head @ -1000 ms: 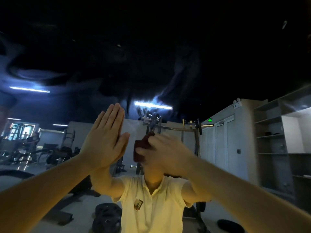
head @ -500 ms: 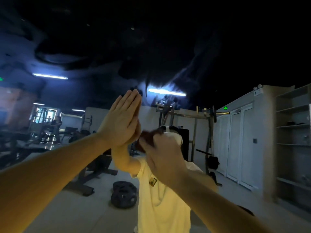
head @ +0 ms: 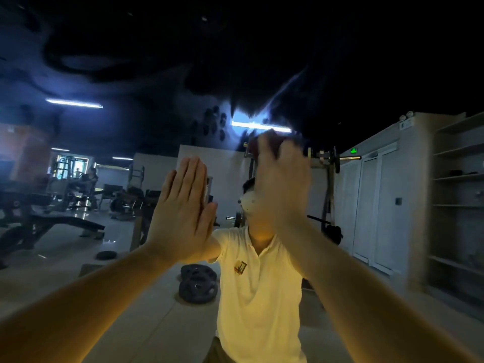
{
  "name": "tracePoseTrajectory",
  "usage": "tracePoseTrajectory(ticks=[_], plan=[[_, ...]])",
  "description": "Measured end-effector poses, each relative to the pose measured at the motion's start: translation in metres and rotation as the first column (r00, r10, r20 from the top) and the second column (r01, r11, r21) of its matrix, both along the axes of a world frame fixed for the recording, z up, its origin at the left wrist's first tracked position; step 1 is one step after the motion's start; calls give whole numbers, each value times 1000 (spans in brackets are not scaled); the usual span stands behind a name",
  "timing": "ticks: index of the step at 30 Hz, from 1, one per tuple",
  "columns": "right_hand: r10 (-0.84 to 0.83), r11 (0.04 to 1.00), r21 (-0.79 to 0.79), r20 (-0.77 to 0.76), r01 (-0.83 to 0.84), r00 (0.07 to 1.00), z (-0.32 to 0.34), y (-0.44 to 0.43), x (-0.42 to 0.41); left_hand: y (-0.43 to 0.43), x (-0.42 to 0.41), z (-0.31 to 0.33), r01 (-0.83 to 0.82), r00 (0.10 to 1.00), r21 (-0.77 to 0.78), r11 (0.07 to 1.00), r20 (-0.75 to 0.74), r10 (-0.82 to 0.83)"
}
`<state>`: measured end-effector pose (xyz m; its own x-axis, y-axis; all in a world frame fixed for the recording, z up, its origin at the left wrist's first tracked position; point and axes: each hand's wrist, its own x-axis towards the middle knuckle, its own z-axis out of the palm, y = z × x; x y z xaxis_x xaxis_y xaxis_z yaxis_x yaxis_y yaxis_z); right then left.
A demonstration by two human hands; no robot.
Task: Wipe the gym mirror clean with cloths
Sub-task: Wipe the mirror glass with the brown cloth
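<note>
One surface takes the whole view: mirror (head: 366,61), edges cut off on every side, so long axis can't be told. Upper half reflects a near-black ceiling, smeared and streaky; two ceiling light strips (head: 74,103) show through.

Reflected room: shelves (head: 458,192) at right, contents too dim to name; pale double doors (head: 372,205) beside them; bench (head: 65,224) and dark machines at left, hard to separate.

Reflected person centre frame, yellow shirt (head: 259,297); head hidden behind the raised arm.

Hands apart, both up at the glass. Left hand (head: 180,213): flat, fingers straight and together, pointing up, palm to the mirror, meeting its own reflection. Holds nothing.

Right hand (head: 281,187): higher, just right of the left, motion-blurred; fingers bent over the cloth (head: 263,140) and holding it to the glass.

Cloth: dark red, bunched, only a lump visible above the fingertips, the rest hidden under the hand. No long axis or facing readable.

Weight plates (head: 197,285) stacked on the reflected floor, low centre.

Writing: green sign (head: 354,150) above the doors, glowing, no legible letters. Chest emblem (head: 240,267) on the shirt, red and gold, too small to read
</note>
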<state>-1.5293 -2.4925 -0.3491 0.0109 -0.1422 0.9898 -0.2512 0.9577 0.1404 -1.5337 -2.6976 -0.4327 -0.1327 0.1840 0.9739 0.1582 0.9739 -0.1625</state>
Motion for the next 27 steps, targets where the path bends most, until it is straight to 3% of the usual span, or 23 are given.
tracePoseTrajectory(ticks=[5,8,10,11,13,15,16,19,23,27], plan=[[138,912,367,147,-183,980,-130,-4,5,-14,8,3,62,995,-56,997,78,-57],[-39,642,750,241,-160,970,-180,33,21,-19,16,7,-24,993,-106,994,115,37],[-148,499,862,185,-88,972,-164,57,34,-22,18,2,-69,987,-126,990,137,86],[-191,504,863,150,-34,970,-143,65,39,-24,20,-3,-86,983,-137,987,149,106],[-266,633,767,88,105,960,-89,77,40,-27,23,-17,-109,976,-174,979,166,139],[-223,877,450,72,168,972,-34,85,36,-27,27,-31,-131,975,-205,970,149,163],[-196,945,281,84,165,977,-15,86,34,-26,28,-35,-133,977,-204,970,138,163],[-111,994,7,126,111,986,-19,57,21,-20,31,-35,-115,977,-166,979,160,142],[-91,988,134,151,71,984,-106,10,18,-17,35,-39,-102,973,-116,988,193,123],[14,947,306,264,-98,964,-200,12,23,-10,42,-85,-43,983,-23,999,176,46]])
